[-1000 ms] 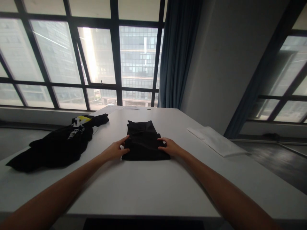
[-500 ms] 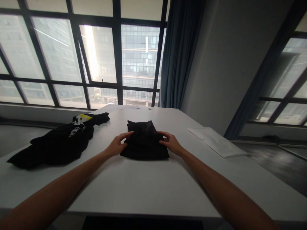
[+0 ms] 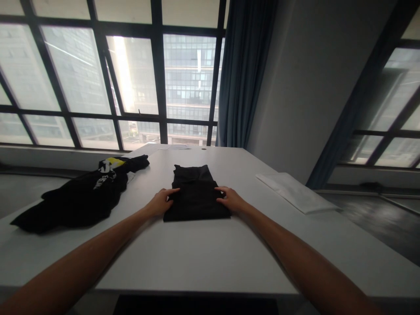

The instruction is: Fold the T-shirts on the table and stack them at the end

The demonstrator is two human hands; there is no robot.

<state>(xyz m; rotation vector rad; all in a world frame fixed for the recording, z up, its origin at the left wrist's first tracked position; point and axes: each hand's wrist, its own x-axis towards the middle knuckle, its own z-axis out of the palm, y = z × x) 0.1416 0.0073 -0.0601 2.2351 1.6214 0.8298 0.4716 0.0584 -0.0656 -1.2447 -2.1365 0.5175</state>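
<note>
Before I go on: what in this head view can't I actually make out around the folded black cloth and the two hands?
- Head view: whether left hand or right hand has a grip on the folded black cloth; fingertips blend into dark fabric.
- Print on the black garment at left: too small, crumpled.
- Papers at the table's far edge: too small.

Folded garment [image 3: 196, 197] between the fingers [image 3: 172, 192] of both hands: solid black, no visible print. Table [image 3: 203, 253] under them: plain white, matte. Left of the left hand's fingers: crumpled garment [image 3: 78, 197], black with white lettering and a yellow patch at its far end. Right of the right hand's fingers: flat white sheet [image 3: 297, 192], unpatterned. Beyond the fingers: dark blue-grey curtain [image 3: 243, 74], black window frames [image 3: 157, 70], pale grey wall [image 3: 311, 78].
</note>
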